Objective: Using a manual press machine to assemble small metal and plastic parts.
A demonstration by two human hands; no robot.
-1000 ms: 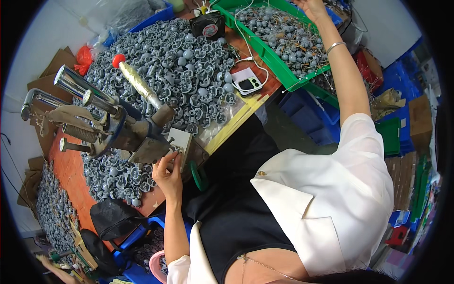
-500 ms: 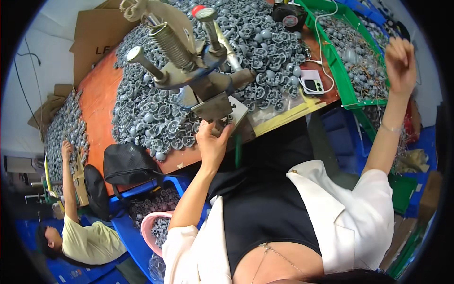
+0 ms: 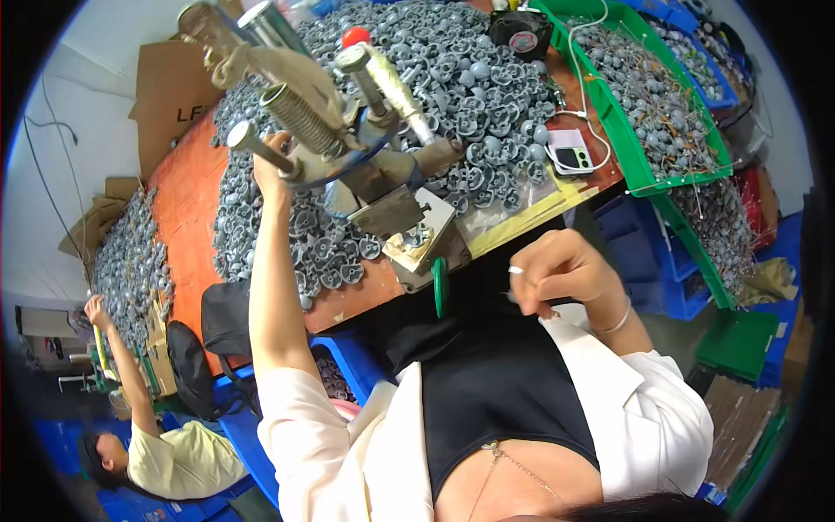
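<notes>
A bench press (image 3: 374, 170) with a coiled spring and two upright bolts stands at the table's front edge. Below its head, a pale block (image 3: 422, 230) carries a small metallic piece. My left hand (image 3: 268, 161) reaches past the press's left side into the heap of grey dome-shaped plastic shells (image 3: 326, 239); the bolt and lever partly cover its fingers, so their grip is hidden. In front of my chest, right of the block, my right hand (image 3: 565, 270) is closed, fingers curled and pinched; what they hold is too small to make out. A green ring-shaped handle (image 3: 439, 287) hangs below the block.
Green trays (image 3: 648, 187) at the right hold grey balls with thin wires. A phone (image 3: 572, 158) with a white cable and a small black fan (image 3: 520, 33) lie beyond. A black bag (image 3: 226, 317) hangs by blue bins (image 3: 348, 370). Another person (image 3: 174, 457) works at far left.
My left hand has left the press block and gone up-left to the shell heap. My right hand has come from above the green tray down to near my chest. The view has shifted slightly.
</notes>
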